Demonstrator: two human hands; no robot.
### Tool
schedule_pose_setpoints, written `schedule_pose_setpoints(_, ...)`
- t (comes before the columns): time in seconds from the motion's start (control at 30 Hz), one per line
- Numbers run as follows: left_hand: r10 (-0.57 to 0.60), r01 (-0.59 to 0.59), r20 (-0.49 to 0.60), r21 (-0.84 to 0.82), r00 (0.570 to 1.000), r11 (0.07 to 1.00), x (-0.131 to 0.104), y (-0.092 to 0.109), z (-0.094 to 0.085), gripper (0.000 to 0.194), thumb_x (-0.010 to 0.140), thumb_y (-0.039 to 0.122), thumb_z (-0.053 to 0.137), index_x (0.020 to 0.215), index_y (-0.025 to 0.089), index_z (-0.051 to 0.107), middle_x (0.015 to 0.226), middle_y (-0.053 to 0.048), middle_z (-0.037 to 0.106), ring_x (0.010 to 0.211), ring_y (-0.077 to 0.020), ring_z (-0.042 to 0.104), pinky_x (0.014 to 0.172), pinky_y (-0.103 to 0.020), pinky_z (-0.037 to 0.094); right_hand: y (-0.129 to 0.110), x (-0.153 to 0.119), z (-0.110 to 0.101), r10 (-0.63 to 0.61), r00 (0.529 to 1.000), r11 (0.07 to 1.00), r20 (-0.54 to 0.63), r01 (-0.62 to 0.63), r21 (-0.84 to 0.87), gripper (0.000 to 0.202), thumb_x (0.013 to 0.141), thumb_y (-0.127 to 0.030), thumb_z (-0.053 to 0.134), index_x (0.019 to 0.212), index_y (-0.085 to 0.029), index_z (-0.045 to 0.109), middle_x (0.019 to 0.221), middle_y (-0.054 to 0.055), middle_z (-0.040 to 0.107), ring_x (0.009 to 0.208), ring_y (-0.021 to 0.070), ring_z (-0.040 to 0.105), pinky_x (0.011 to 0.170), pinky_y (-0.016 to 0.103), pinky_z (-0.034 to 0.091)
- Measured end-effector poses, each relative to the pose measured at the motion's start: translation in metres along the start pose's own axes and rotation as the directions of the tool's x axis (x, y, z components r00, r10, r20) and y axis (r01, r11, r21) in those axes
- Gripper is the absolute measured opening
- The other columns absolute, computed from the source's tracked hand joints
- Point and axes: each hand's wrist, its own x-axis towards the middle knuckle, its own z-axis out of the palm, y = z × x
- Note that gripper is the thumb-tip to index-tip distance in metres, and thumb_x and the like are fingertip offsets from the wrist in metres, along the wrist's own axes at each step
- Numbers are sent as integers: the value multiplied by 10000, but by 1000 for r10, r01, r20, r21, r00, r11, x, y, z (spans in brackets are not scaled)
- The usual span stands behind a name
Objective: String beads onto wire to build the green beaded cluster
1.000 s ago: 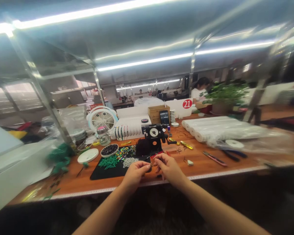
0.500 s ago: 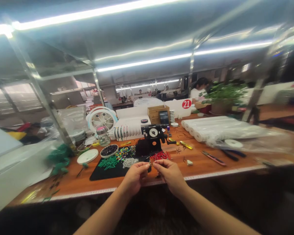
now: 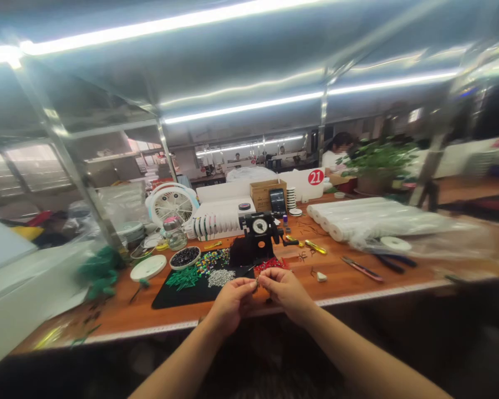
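Observation:
My left hand (image 3: 231, 302) and my right hand (image 3: 286, 292) meet over the front edge of the wooden table (image 3: 345, 277), fingertips pinched together on a tiny bead piece (image 3: 256, 284) on a thin wire. Just behind them lies a black mat (image 3: 172, 292) with piles of green beads (image 3: 182, 276), silver beads (image 3: 219, 277), mixed coloured beads (image 3: 213, 258) and red beads (image 3: 270, 264). A black stand with a round dial (image 3: 259, 226) rises behind the mat.
A bowl of dark beads (image 3: 185, 256), a white lid (image 3: 148, 267), a glass jar (image 3: 175, 233) and a small fan (image 3: 171, 204) stand left. White rolls (image 3: 370, 219), pliers (image 3: 361, 269) and a tape ring (image 3: 396, 244) lie right. A person sits at the back.
Both hands have drawn a little closer together and slightly toward me; the pinch on the small piece is kept. The view has shifted slightly.

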Motion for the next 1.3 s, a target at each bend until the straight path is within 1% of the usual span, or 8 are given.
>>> schedule_pose_setpoints(0.07, -1, 1, -10, -3, 1000, 1000, 0, 0, 0, 344, 496, 338, 801, 676, 102, 627, 464, 65, 367, 425, -52, 258, 442, -204, 176, -4, 2, -4, 28, 999, 998, 20, -27, -48, 333, 620, -457, 695, 679, -155, 570, 453, -84, 398, 373, 33, 248, 372, 188, 195)
schedule_pose_setpoints(0.13, -2, 2, -23, -4, 1000, 1000, 1, 1, -1, 337, 485, 327, 805, 666, 108, 623, 483, 54, 408, 425, -51, 278, 441, -201, 188, -11, 3, -8, 40, 999, 993, 30, -36, -116, 325, 615, -449, 697, 686, -153, 583, 473, -80, 413, 373, 35, 272, 369, 189, 217)
schedule_pose_setpoints(0.3, -7, 6, -43, -3, 999, 1000, 4, 1, -3, 340, 473, 325, 809, 671, 114, 630, 585, -5, 548, 475, -73, 409, 463, -197, 251, -27, 5, -13, -10, 994, 971, 113, 37, -238, 246, 601, -356, 705, 654, -155, 573, 604, -40, 526, 501, 73, 439, 471, 202, 360)
schedule_pose_setpoints(0.47, -8, 8, -22, -2, 1000, 1000, 6, 0, -3, 337, 458, 318, 818, 646, 107, 635, 535, 2, 538, 433, -60, 378, 448, -200, 232, -32, 8, -14, 30, 984, 956, 177, 23, -291, 158, 589, -265, 676, 623, -149, 574, 642, -12, 580, 585, 103, 508, 532, 216, 387)
schedule_pose_setpoints(0.67, -11, 11, -12, -5, 1000, 1000, 7, -1, -6, 320, 470, 300, 818, 658, 111, 641, 570, -14, 570, 471, -80, 440, 468, -202, 266, -33, 10, -14, 59, 978, 966, 200, -5, -257, 137, 566, -241, 683, 603, -143, 594, 673, 3, 610, 617, 115, 538, 567, 231, 409)
schedule_pose_setpoints(0.93, -23, 23, 11, 1, 1000, 1000, 10, -2, -8, 323, 472, 305, 822, 663, 118, 640, 594, -23, 589, 493, -95, 475, 482, -209, 284, -32, 11, -14, 83, 975, 982, 205, -45, -183, 168, 529, -233, 722, 582, -130, 600, 712, 15, 614, 589, 111, 541, 553, 240, 420)
schedule_pose_setpoints(1.17, -28, 27, 24, 17, 999, 999, 8, -2, -8, 327, 483, 307, 820, 676, 114, 640, 582, -16, 584, 487, -88, 467, 485, -205, 276, -33, 12, -16, 138, 965, 985, 222, -111, -132, 174, 507, -218, 733, 556, -129, 592, 726, 9, 611, 544, 94, 530, 505, 223, 411)
schedule_pose_setpoints(1.3, -31, 30, 38, 15, 999, 999, 8, -1, -9, 323, 495, 318, 814, 676, 117, 637, 574, -16, 578, 480, -90, 463, 475, -205, 265, -32, 12, -17, 128, 963, 986, 239, -98, -135, 165, 514, -217, 732, 563, -127, 603, 766, 18, 619, 578, 98, 534, 521, 221, 409)
